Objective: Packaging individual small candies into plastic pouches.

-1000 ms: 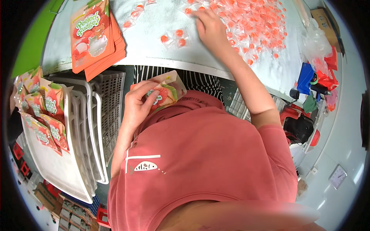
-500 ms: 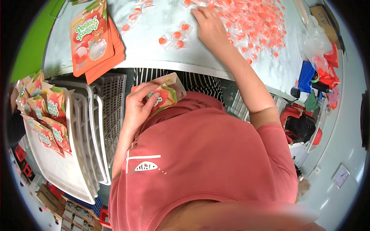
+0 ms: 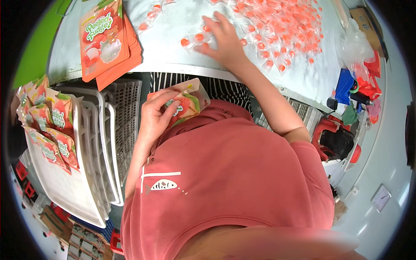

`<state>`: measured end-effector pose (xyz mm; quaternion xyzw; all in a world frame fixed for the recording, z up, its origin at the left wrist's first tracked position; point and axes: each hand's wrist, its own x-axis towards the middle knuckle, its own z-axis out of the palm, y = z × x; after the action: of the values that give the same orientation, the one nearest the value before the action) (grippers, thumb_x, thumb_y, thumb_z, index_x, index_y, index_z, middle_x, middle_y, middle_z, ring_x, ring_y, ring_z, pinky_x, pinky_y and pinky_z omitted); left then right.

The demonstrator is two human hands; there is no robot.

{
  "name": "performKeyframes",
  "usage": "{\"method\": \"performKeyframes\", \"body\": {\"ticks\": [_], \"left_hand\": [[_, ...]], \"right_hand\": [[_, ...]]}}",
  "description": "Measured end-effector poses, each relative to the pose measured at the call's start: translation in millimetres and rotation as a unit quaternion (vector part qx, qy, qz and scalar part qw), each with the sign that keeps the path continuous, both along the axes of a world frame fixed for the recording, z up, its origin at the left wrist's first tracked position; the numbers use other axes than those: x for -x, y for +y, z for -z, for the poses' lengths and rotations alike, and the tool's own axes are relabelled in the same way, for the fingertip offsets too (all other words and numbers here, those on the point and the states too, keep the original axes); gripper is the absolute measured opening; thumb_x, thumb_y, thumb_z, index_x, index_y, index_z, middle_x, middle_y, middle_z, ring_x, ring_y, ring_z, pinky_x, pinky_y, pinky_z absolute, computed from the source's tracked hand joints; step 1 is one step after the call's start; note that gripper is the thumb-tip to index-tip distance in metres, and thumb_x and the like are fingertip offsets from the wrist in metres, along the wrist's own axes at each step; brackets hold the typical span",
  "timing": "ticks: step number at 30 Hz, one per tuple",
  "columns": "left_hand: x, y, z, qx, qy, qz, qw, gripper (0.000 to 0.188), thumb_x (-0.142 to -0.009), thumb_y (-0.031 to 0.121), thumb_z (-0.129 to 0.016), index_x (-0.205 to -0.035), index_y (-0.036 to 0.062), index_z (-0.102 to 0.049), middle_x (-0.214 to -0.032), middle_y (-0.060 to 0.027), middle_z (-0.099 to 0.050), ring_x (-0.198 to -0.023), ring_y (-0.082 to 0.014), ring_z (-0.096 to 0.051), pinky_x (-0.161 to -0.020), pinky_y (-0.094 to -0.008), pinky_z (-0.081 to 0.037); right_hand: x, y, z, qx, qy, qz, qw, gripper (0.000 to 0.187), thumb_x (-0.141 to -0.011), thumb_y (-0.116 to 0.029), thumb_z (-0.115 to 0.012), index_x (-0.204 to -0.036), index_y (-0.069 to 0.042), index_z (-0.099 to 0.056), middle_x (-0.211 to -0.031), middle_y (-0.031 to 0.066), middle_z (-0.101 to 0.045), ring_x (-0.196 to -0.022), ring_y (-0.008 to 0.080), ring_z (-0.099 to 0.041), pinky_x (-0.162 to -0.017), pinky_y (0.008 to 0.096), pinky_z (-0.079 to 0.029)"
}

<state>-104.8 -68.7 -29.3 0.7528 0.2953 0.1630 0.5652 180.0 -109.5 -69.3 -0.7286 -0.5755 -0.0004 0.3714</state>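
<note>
Currently, from my remote view, the few wrapped candies (image 3: 199,38) lie on the table (image 3: 169,54) just left of the right palm, between thumb and fingers. That right hand (image 3: 223,43) is the nearer one, its fingers spread apart; I can't tell whether they touch the candies. I see the left hand (image 3: 157,116) clamped on a bag (image 3: 187,107) at the lap, nearer the body than the candies; the bag's long axis is unclear.

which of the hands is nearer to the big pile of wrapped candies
Right. The right hand is over the table, just left of the pile; the left hand is farther off, on the body's side of the table, holding a pouch.
</note>
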Motion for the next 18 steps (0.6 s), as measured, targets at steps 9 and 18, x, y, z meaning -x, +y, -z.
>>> {"method": "performKeyframes", "body": {"ticks": [9,18], "left_hand": [[3.3,-3.2,-5.0,-0.036,-0.003,0.012,0.999,0.022,-0.086,-0.001,-0.069,-0.108,0.0016,-0.071,-0.108,-0.0081,-0.07,-0.064,-0.0113,-0.059,-0.056,-0.024,-0.045],[6.2,-2.3,-4.0,-0.021,0.001,0.0,1.0,0.021,-0.089,0.001,-0.068,-0.11,0.0011,-0.071,-0.115,-0.0083,-0.07,-0.077,-0.0089,-0.061,-0.059,-0.0217,-0.047]], "right_hand": [[25.7,36.9,20.2,0.069,-0.175,-0.032,0.982,0.064,-0.09,-0.053,-0.064,-0.145,-0.021,-0.049,-0.151,0.0174,-0.04,-0.141,0.0435,-0.034,-0.109,0.0677,-0.028],[33.3,64.1,3.6,-0.029,-0.008,-0.041,0.999,0.054,-0.093,-0.038,-0.062,-0.141,-0.015,-0.052,-0.149,0.0176,-0.042,-0.138,0.0404,-0.038,-0.112,0.0542,-0.034]]}}
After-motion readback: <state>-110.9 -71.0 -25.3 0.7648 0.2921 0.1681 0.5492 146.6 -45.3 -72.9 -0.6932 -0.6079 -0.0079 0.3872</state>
